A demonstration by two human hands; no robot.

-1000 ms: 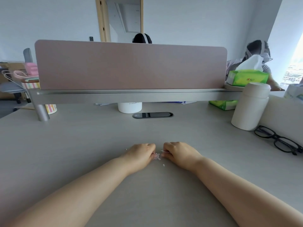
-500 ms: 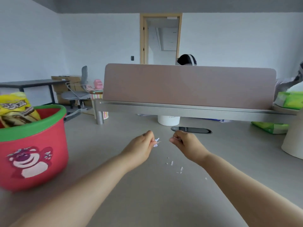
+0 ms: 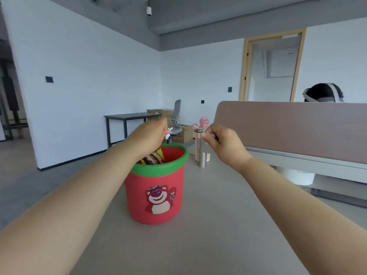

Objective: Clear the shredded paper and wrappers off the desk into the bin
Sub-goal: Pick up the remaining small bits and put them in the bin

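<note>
now both hands hang over the bin, each pinching paper scraps.

left to right: the left hand [image 3: 148,133] is clenched above the red bin [image 3: 155,197] with white shredded paper [image 3: 168,133] poking from its fingertips, over the green rim where a yellow wrapper [image 3: 154,156] already sits inside; the right hand [image 3: 223,142] is pinched shut just right of the rim, and what it holds is too small to name. the bin stands on the desk [image 3: 208,225]. these shreds look feather-light, limp and apt to cling or drift, so i judge a fingertip pinch on a bunched clump suits them, let go low over the opening.
</note>
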